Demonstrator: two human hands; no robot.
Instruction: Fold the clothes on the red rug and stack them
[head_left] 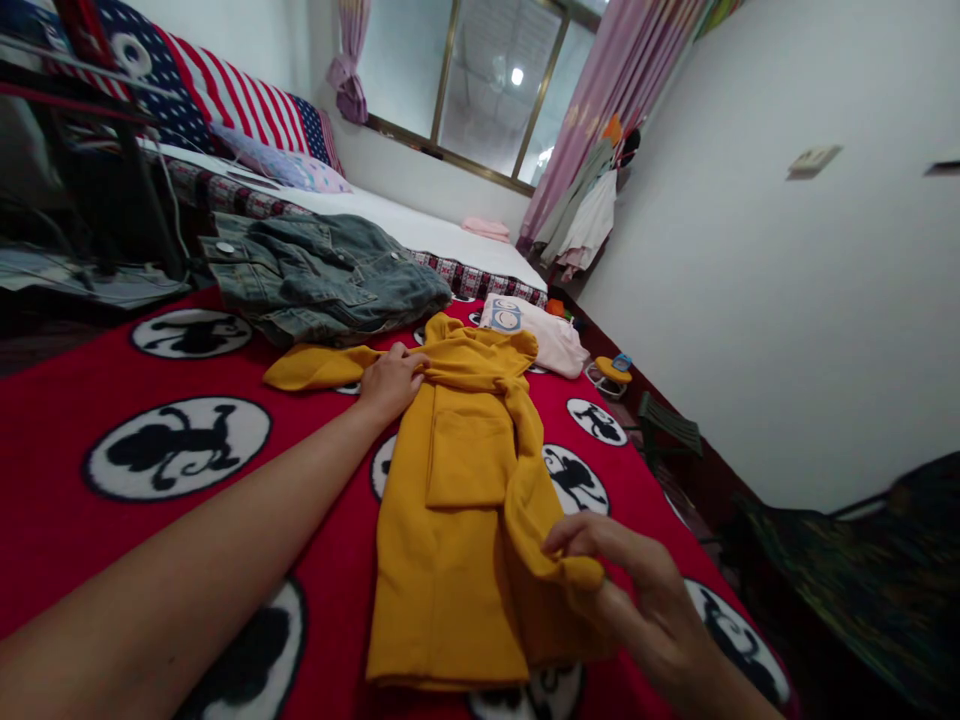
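Note:
A mustard-yellow long-sleeved top (450, 580) with a square pocket (471, 455) lies lengthwise on the red blanket. Its bunched neck end points away from me, and its hem is close by. My left hand (391, 382) rests at the upper left side, fingers closed on the cloth where a sleeve (319, 366) sticks out to the left. Down at the lower right, my right hand (637, 590) pinches the cuff end of the other sleeve (529, 450), which runs along the right side of the body. Part of the hem's right corner is hidden behind that hand.
The red blanket (56, 430) carries black-and-white monkey patches. A crumpled denim garment (322, 275) lies at the far left, a pale pink folded garment (551, 335) beyond the top. Behind is a white-covered bed (405, 222). A green stool (670, 425) stands by the right wall.

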